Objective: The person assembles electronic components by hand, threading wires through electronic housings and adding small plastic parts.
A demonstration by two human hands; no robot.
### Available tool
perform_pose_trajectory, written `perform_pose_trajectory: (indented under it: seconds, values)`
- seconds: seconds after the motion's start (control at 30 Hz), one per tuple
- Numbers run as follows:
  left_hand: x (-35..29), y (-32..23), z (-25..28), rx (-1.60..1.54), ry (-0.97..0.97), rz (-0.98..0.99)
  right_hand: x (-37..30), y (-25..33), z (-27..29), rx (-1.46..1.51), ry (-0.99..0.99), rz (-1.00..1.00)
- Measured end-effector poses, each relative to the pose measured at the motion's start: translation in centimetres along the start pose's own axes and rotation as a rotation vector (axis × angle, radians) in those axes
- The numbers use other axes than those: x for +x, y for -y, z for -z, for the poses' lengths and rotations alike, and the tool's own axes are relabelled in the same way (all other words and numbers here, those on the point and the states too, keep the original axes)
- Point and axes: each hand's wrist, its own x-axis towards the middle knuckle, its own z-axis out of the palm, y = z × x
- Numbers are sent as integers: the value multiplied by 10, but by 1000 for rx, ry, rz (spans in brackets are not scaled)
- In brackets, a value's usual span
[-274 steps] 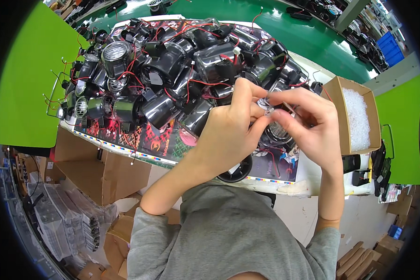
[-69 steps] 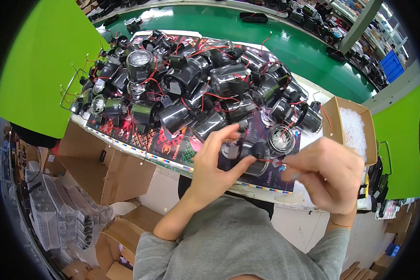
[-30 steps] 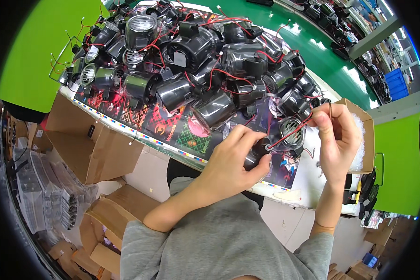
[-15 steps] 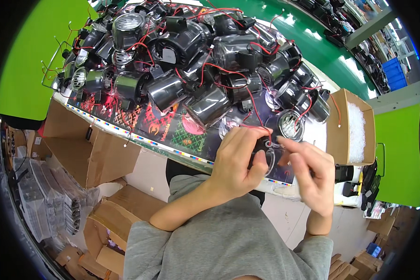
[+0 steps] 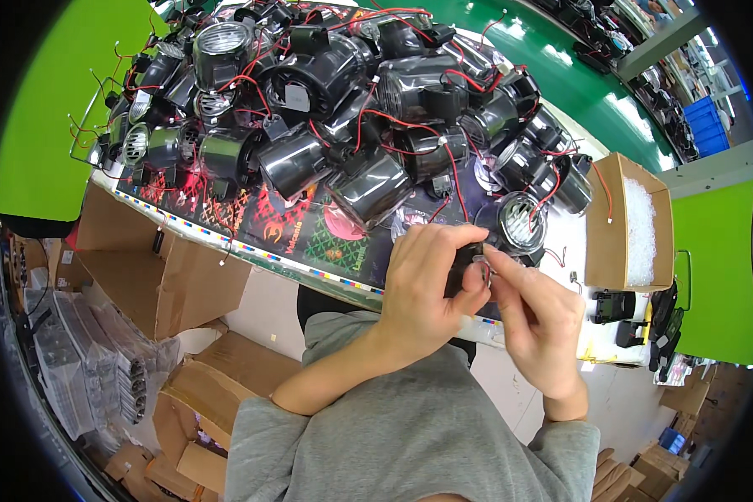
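Observation:
Close to the table's front edge, my left hand (image 5: 427, 276) is curled around a dark part with a clear rim (image 5: 478, 269), most of which my fingers hide. On its right side my right hand (image 5: 537, 316) pinches at the rim with thumb and forefinger; whatever lies between those fingertips is too small to name. Just beyond my hands lies a black cylindrical housing with a clear ribbed end (image 5: 523, 223). A heap of similar black housings (image 5: 372, 191), trailing thin red and black wires, covers the far part of the table.
To the right stands a cardboard box (image 5: 604, 222) holding many small clear pieces (image 5: 640, 233). Black parts (image 5: 615, 306) lie in front of it. Open cartons (image 5: 201, 284) and plastic-wrapped stacks (image 5: 63, 360) are at the left below the table. A printed mat (image 5: 305, 243) lies under the heap.
My right hand has moved left and in against the held part, its fingertips now closed at the rim. The red wire loop seen there before is now hidden. My left hand keeps its hold.

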Motion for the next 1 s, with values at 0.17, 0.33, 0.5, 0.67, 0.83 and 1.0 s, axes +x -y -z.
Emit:
perform_pose_trajectory:
  seconds: [0.17, 0.33, 0.5, 0.67, 0.83, 1.0]
  values:
    - [-3, 5, -2, -47, -50, 22, -7, 0, -12, -124, -82, 38]
    - [-4, 3, -3, -81, -64, 51, -12, 0, -26, -236, -209, 74]
    - [-6, -2, -3, -63, -53, 99, -16, 5, -37, -221, -306, 37]
    - [-8, 1, -2, -33, -68, 52, -15, 2, -39, -221, -327, 27]
    - [-6, 0, 0, -4, -72, 9, -15, 2, -41, -161, -389, 11]
    - [-6, 0, 1, 88, -80, -71, -14, 4, -33, -143, -356, -1]
